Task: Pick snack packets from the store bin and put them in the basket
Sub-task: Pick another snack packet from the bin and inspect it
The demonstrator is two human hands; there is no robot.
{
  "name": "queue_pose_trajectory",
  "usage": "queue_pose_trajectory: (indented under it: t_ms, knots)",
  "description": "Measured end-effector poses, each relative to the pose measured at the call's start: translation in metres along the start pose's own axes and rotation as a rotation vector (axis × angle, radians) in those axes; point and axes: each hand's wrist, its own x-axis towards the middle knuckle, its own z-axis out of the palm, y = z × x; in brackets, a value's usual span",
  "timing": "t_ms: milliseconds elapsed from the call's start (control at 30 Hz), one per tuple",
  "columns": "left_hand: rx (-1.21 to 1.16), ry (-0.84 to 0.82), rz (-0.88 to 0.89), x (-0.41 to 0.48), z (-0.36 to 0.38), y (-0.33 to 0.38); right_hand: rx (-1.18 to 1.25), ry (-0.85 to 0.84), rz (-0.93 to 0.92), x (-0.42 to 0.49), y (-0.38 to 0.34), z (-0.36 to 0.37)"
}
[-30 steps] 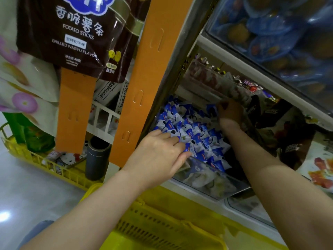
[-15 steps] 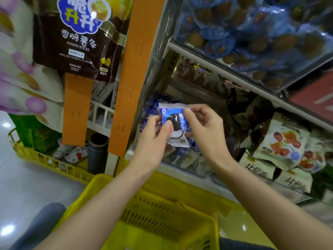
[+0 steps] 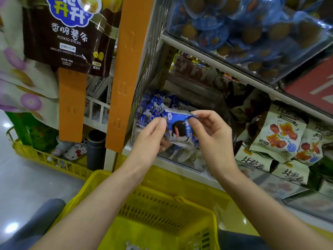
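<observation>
1 second ago both hands were down among the blue packets in the store bin [image 3: 180, 160]. Now they have come out with 1 snack packet [image 3: 180, 129], held at the centre of the frame just in front of the bin. The left hand [image 3: 149, 139] pinches its left edge, and the right hand [image 3: 212, 139] pinches its upper right corner. The yellow basket [image 3: 97, 179] sits open below, at lower middle, so the pick looks done and only the drop remains.

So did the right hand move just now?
Yes. The right hand came up out of the clear bin, toward the person, and now pinches a blue-and-white snack packet in front of it, with the left hand.
</observation>
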Motion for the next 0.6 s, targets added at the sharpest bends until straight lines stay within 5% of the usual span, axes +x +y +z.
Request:
queue_pose_trajectory:
  t_ms: [200, 333, 600]
  knots:
    - [0.059, -0.032, 0.011, -0.001, 0.002, -0.008, 0.304, 0.044, 0.457, 0.005, 0.012, 0.001]
    - [0.133, 0.078, 0.080, -0.005, 0.009, -0.012, 0.051, -0.150, 0.413, -0.008, 0.016, 0.005]
    - [0.286, 0.061, 0.202, -0.006, 0.008, -0.005, 0.426, -0.378, 0.477, -0.013, 0.014, -0.005]
